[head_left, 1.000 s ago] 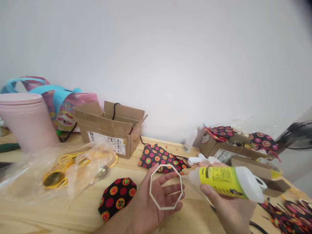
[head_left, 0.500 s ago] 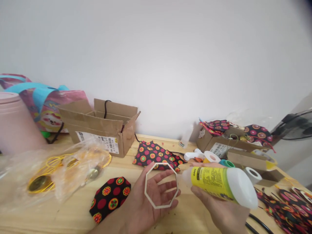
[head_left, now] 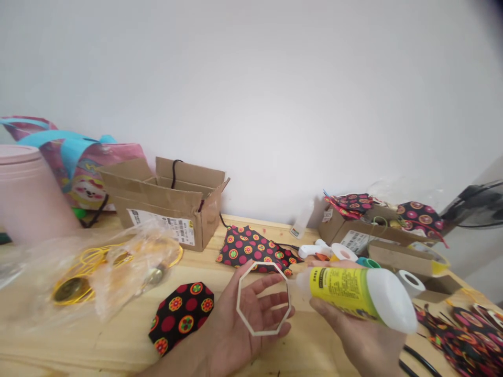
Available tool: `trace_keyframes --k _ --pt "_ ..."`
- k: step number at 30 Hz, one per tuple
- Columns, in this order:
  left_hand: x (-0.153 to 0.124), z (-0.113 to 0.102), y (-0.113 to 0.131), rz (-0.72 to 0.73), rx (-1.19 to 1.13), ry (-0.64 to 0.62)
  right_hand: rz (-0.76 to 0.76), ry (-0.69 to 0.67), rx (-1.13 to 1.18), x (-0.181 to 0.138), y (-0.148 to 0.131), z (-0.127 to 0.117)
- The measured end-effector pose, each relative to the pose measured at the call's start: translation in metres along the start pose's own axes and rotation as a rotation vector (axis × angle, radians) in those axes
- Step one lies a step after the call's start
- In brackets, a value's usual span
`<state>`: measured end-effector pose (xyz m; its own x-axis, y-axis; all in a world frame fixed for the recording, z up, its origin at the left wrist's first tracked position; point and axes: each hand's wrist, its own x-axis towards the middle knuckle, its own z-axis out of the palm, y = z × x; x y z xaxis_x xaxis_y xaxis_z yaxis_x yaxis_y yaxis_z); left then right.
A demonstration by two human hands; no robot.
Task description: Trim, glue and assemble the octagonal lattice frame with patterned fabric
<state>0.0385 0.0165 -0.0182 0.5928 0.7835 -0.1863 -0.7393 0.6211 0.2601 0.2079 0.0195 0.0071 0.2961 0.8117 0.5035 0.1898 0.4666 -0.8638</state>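
Observation:
A thin white octagonal frame rests across the upturned palm and loosely curled fingers of my left hand, which supports it. My right hand is wrapped round a yellow-labelled white glue bottle, tilted nearly level with its nozzle end pointing left. That nozzle end meets the right edge of the frame; whether glue is coming out I cannot tell. On the table left of my left wrist lies a black octagonal fabric piece with a bright floral print. Behind my left fingers is more printed fabric.
At the left stand an open cardboard box, a pink bin and plastic bags with yellow cord. A second box, a small clear bottle, tape rolls, a white glue gun and a fabric pile occupy the right.
The whole scene sits slightly further right in the view. Both hands keep nearly the same pose, with the bottle still at the frame's right edge.

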Motion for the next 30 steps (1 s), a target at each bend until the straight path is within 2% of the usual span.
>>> trace_keyframes --k 4,8,12,17,23,27,30 --pt "0.001 -0.001 0.001 0.002 -0.008 -0.009 0.003 -0.045 0.016 -0.004 0.009 -0.003" --pt "0.000 0.001 0.001 0.002 0.004 0.003 0.043 -0.022 0.079 -0.007 0.010 0.002" --pt "0.000 0.003 0.000 -0.040 0.036 0.009 0.045 -0.001 0.050 -0.004 0.009 -0.001" --pt "0.001 0.001 -0.002 -0.060 0.050 -0.010 0.120 -0.025 0.077 0.005 0.000 -0.008" --pt "0.001 0.002 -0.004 -0.089 0.080 0.006 0.177 0.009 0.178 0.007 -0.011 0.000" --pt "0.001 0.002 -0.002 -0.067 0.063 -0.011 0.222 -0.034 0.219 0.006 -0.005 -0.006" --pt "0.001 0.000 0.000 -0.043 0.047 -0.006 0.233 -0.124 0.269 0.007 0.001 -0.012"
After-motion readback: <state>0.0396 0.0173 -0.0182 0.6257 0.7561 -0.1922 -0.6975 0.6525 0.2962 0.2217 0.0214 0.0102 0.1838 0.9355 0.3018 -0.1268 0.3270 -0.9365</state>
